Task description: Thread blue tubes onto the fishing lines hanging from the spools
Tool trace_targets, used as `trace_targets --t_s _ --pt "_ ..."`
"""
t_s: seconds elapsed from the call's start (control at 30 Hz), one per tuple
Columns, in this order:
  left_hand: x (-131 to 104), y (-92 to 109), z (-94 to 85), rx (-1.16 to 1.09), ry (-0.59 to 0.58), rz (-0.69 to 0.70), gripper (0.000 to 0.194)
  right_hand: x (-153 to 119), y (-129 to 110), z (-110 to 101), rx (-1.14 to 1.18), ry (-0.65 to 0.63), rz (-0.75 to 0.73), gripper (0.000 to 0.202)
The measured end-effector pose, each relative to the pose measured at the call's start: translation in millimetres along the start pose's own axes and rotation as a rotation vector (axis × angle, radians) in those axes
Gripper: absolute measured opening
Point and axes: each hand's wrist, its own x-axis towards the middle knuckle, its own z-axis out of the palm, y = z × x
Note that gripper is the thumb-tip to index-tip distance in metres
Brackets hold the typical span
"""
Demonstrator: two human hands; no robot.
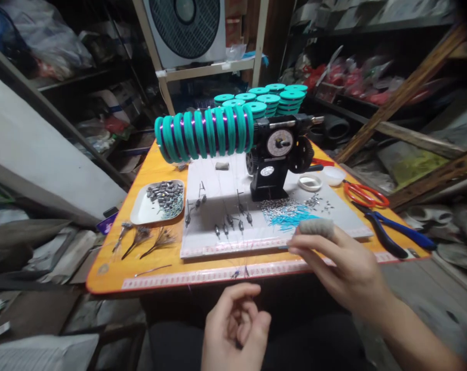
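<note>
Thin line (pixel 246 270) runs to the near edge of the worktop (pixel 117 268), its dark ends lying over the ruler strip (pixel 156 281) just beyond the left hand (pixel 235 327). That hand is loosely curled, thumb apart from the forefinger; whether a strand lies inside it is unclear. The right hand (pixel 345 268), a grey cover (pixel 316 228) on one finger, reaches over the board's (pixel 202 234) near edge, fingertips close together; whether they pinch anything does not show. Good handling here probably means light, even tension and a fingertip grip, since strands this fine should kink or tangle easily. Lead weights (pixel 230 221) rest on the board, and blue stems (pixel 291 219) lie just past the right hand, so a low, careless sweep could scatter them. Farther back, the row of green spools (pixel 204 131) projects from the black winder (pixel 274 175); jerking the line could drag against them.
</note>
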Motion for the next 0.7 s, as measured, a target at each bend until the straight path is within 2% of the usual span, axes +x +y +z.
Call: trace_targets --t_s 0.13,0.23,0.3,0.4,0.57,0.7 --pt "4 7 0.8 -0.014 -0.06 -0.015 0.039 -13 -34 11 0.114 -0.083 -0.022 0.008" --pt "2 10 -3.1 0.053 -0.071 0.01 0.021 -20 -45 21 0.167 -0.109 -0.063 0.007" --pt "1 10 -7.5 0.063 -0.063 0.035 0.02 -24 -49 26 0.223 -0.117 -0.046 0.006" --pt "0 8 -15.3 -0.064 -0.085 0.034 0.024 -29 -57 28 0.367 -0.107 0.099 0.009" --pt "0 3 -23.3 -0.257 -0.173 -0.029 0.023 -30 -77 34 0.631 -0.094 0.442 0.014" --pt "-3 4 -22.2 -0.271 -0.207 -0.052 0.024 -26 -83 46 0.9 -0.095 0.595 0.002"
